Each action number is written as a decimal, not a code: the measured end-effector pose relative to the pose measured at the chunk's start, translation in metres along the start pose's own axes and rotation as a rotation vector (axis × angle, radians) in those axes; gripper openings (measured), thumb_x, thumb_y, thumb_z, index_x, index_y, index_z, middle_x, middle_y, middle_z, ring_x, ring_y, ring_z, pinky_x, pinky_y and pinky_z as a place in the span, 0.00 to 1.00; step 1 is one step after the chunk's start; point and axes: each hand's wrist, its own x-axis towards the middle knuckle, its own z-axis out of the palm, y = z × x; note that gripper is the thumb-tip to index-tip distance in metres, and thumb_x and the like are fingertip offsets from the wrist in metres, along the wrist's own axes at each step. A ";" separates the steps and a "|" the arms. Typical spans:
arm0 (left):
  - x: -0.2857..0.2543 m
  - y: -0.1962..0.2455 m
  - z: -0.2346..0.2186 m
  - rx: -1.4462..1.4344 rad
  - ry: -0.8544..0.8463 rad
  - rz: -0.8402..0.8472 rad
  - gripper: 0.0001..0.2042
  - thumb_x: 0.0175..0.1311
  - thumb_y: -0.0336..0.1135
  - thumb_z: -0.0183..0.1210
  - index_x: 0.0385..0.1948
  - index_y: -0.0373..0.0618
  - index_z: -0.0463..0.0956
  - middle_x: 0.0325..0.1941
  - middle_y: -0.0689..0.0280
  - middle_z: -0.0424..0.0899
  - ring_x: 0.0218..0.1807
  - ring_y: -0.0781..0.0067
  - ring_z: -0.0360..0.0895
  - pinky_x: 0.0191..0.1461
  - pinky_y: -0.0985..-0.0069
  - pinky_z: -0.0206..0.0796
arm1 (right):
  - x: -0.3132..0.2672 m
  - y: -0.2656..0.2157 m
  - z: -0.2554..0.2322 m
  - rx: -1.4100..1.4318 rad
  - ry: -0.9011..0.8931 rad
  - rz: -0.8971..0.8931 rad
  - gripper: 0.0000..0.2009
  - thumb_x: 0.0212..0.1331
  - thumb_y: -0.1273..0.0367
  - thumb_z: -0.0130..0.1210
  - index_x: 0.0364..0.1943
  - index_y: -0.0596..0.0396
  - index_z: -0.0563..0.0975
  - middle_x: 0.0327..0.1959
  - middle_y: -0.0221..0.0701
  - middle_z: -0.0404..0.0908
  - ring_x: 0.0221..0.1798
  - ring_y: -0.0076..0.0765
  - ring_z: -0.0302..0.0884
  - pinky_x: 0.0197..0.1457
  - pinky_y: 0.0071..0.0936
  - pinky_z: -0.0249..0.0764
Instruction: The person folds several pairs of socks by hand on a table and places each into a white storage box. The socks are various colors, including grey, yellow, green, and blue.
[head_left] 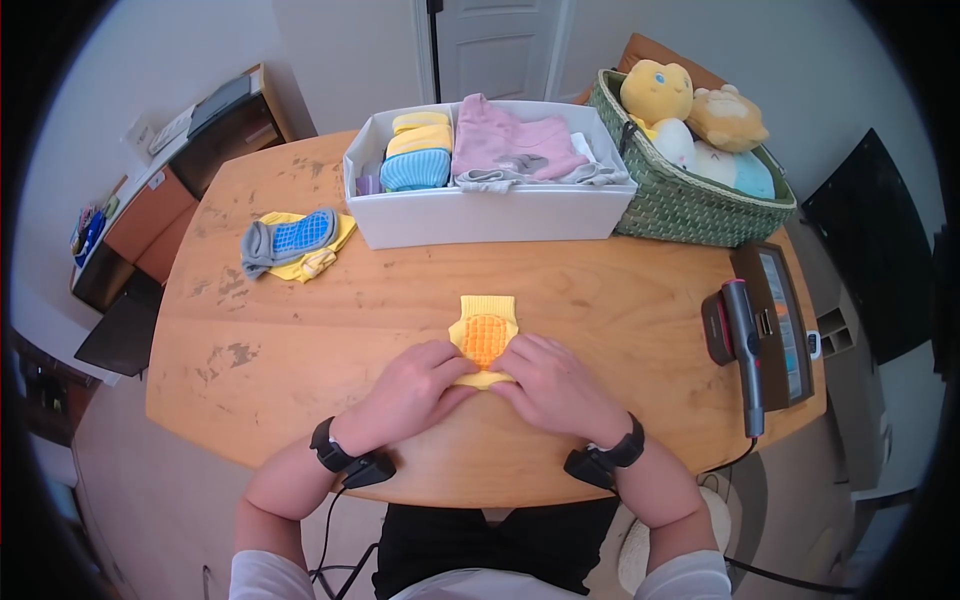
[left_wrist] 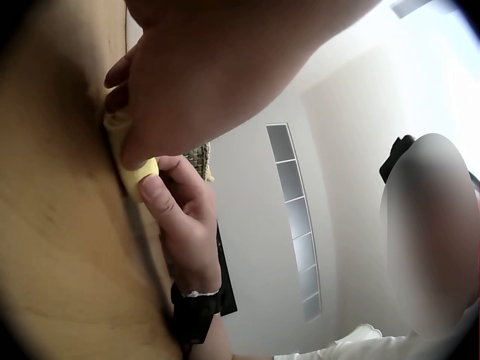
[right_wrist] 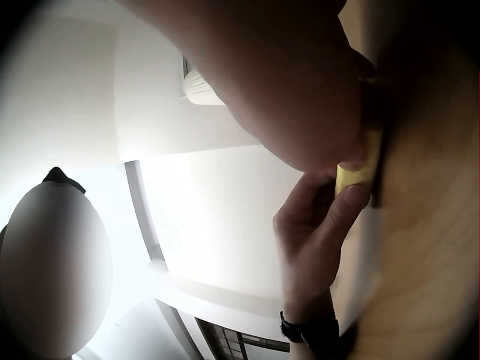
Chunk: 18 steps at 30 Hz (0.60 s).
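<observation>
Cameras, three.
Head: looking forward-down over table (head_left: 620, 300) from six o'clock; wrists: peering closer, table running at nine (left), three (right); all sharing yellow sock (head_left: 486, 335).

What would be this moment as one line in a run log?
left hand: pinches yellow sock at near end | right hand: pinches same end | orange pad: faces up | white box: beyond sock

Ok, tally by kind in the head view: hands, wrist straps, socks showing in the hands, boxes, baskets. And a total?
Hands, left hand and right hand: 2
Wrist straps: 2
Yellow sock: 1 showing; any layer beneath is hidden
White box: 1
Green basket: 1
Total: 7
</observation>
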 end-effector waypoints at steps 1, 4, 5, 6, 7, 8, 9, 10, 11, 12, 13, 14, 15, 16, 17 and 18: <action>0.000 -0.001 -0.001 -0.028 -0.015 -0.015 0.13 0.60 0.33 0.71 0.44 0.40 0.83 0.41 0.58 0.82 0.42 0.52 0.81 0.46 0.62 0.76 | 0.000 -0.001 0.001 -0.002 0.016 0.009 0.09 0.64 0.67 0.63 0.42 0.56 0.80 0.40 0.37 0.78 0.47 0.48 0.78 0.54 0.42 0.75; 0.002 -0.006 -0.002 -0.106 -0.057 -0.078 0.12 0.63 0.34 0.69 0.44 0.39 0.84 0.40 0.55 0.82 0.41 0.50 0.82 0.45 0.61 0.76 | 0.002 -0.005 -0.003 -0.031 0.036 -0.017 0.09 0.62 0.67 0.64 0.43 0.55 0.80 0.41 0.37 0.78 0.47 0.48 0.79 0.53 0.42 0.75; 0.002 -0.007 -0.003 -0.161 -0.091 -0.121 0.11 0.64 0.34 0.68 0.43 0.39 0.84 0.39 0.53 0.82 0.41 0.49 0.82 0.45 0.60 0.76 | 0.002 -0.005 -0.005 -0.058 0.044 -0.043 0.10 0.61 0.68 0.65 0.43 0.54 0.80 0.41 0.37 0.78 0.47 0.47 0.79 0.53 0.42 0.75; 0.003 -0.007 -0.004 -0.161 -0.091 -0.124 0.11 0.64 0.34 0.68 0.43 0.39 0.84 0.39 0.53 0.82 0.41 0.49 0.82 0.45 0.60 0.76 | 0.001 -0.004 -0.004 -0.057 0.042 -0.044 0.10 0.61 0.68 0.65 0.43 0.54 0.80 0.41 0.37 0.78 0.47 0.47 0.79 0.53 0.42 0.75; 0.004 -0.007 -0.004 -0.177 -0.098 -0.140 0.11 0.65 0.35 0.68 0.43 0.39 0.84 0.39 0.53 0.82 0.41 0.48 0.82 0.45 0.60 0.76 | 0.001 -0.002 -0.003 -0.075 0.035 -0.055 0.10 0.60 0.68 0.66 0.43 0.54 0.80 0.41 0.36 0.79 0.47 0.47 0.79 0.52 0.42 0.75; 0.004 -0.006 -0.005 -0.193 -0.105 -0.156 0.11 0.66 0.36 0.67 0.43 0.38 0.84 0.39 0.52 0.82 0.41 0.47 0.82 0.45 0.60 0.76 | 0.001 0.000 -0.002 -0.095 0.028 -0.066 0.11 0.59 0.68 0.67 0.43 0.54 0.80 0.41 0.36 0.79 0.47 0.47 0.79 0.52 0.42 0.75; 0.005 -0.005 -0.006 -0.193 -0.104 -0.156 0.11 0.66 0.36 0.67 0.43 0.38 0.84 0.39 0.52 0.82 0.41 0.47 0.82 0.45 0.60 0.76 | 0.001 0.000 -0.001 -0.095 0.028 -0.068 0.11 0.59 0.68 0.67 0.43 0.54 0.80 0.41 0.36 0.79 0.47 0.47 0.79 0.52 0.42 0.75; 0.005 -0.004 -0.008 -0.192 -0.122 -0.179 0.12 0.65 0.36 0.68 0.44 0.39 0.83 0.39 0.52 0.82 0.41 0.48 0.82 0.45 0.60 0.76 | 0.000 0.000 -0.001 -0.096 0.020 -0.059 0.10 0.59 0.68 0.67 0.43 0.54 0.80 0.40 0.35 0.79 0.47 0.47 0.79 0.52 0.42 0.75; 0.005 -0.002 -0.010 -0.191 -0.140 -0.203 0.12 0.64 0.35 0.69 0.44 0.39 0.83 0.40 0.53 0.82 0.41 0.49 0.82 0.45 0.60 0.76 | 0.000 0.000 0.000 -0.096 0.013 -0.049 0.10 0.59 0.68 0.66 0.42 0.54 0.80 0.40 0.35 0.79 0.47 0.47 0.79 0.51 0.42 0.75; 0.005 0.002 -0.012 -0.192 -0.140 -0.202 0.12 0.64 0.35 0.69 0.44 0.39 0.83 0.40 0.53 0.82 0.41 0.49 0.82 0.45 0.60 0.76 | 0.000 0.000 0.000 -0.096 0.013 -0.048 0.10 0.59 0.68 0.66 0.42 0.54 0.80 0.40 0.35 0.79 0.47 0.47 0.79 0.51 0.42 0.75; 0.005 0.008 -0.014 -0.173 -0.103 -0.190 0.12 0.63 0.34 0.69 0.44 0.39 0.83 0.40 0.54 0.82 0.41 0.50 0.82 0.45 0.60 0.76 | 0.000 0.001 0.000 -0.078 0.027 -0.041 0.10 0.60 0.68 0.66 0.42 0.55 0.80 0.39 0.36 0.80 0.46 0.48 0.80 0.51 0.43 0.75; 0.005 0.011 -0.015 -0.155 -0.067 -0.178 0.13 0.62 0.33 0.70 0.45 0.39 0.82 0.41 0.55 0.82 0.42 0.50 0.82 0.45 0.61 0.76 | 0.000 0.001 0.001 -0.058 0.041 -0.032 0.09 0.60 0.68 0.66 0.41 0.55 0.80 0.39 0.37 0.80 0.46 0.49 0.80 0.50 0.43 0.75; 0.006 0.009 -0.013 -0.157 -0.072 -0.175 0.13 0.62 0.33 0.70 0.45 0.39 0.82 0.41 0.55 0.82 0.42 0.50 0.82 0.45 0.61 0.76 | -0.001 0.003 0.001 -0.058 0.043 -0.027 0.09 0.60 0.68 0.66 0.41 0.55 0.80 0.39 0.37 0.80 0.46 0.49 0.80 0.50 0.43 0.75; 0.006 0.005 -0.011 -0.080 -0.037 -0.063 0.14 0.62 0.32 0.71 0.46 0.40 0.82 0.42 0.55 0.82 0.41 0.52 0.82 0.44 0.62 0.76 | 0.000 0.004 0.001 -0.006 0.039 0.001 0.09 0.60 0.68 0.65 0.41 0.55 0.80 0.38 0.38 0.81 0.45 0.50 0.80 0.50 0.44 0.75; 0.005 0.001 -0.009 -0.002 -0.001 0.049 0.15 0.61 0.31 0.71 0.48 0.40 0.82 0.44 0.56 0.83 0.41 0.54 0.82 0.44 0.63 0.76 | 0.000 0.006 0.002 0.047 0.033 0.027 0.09 0.60 0.68 0.65 0.40 0.56 0.79 0.38 0.39 0.81 0.45 0.51 0.80 0.49 0.44 0.76; 0.004 -0.001 -0.007 -0.003 -0.002 0.048 0.15 0.61 0.31 0.71 0.48 0.40 0.82 0.44 0.56 0.83 0.41 0.54 0.82 0.44 0.63 0.76 | 0.000 0.006 0.002 0.048 0.033 0.027 0.09 0.60 0.68 0.65 0.40 0.56 0.79 0.38 0.39 0.81 0.45 0.51 0.80 0.49 0.44 0.76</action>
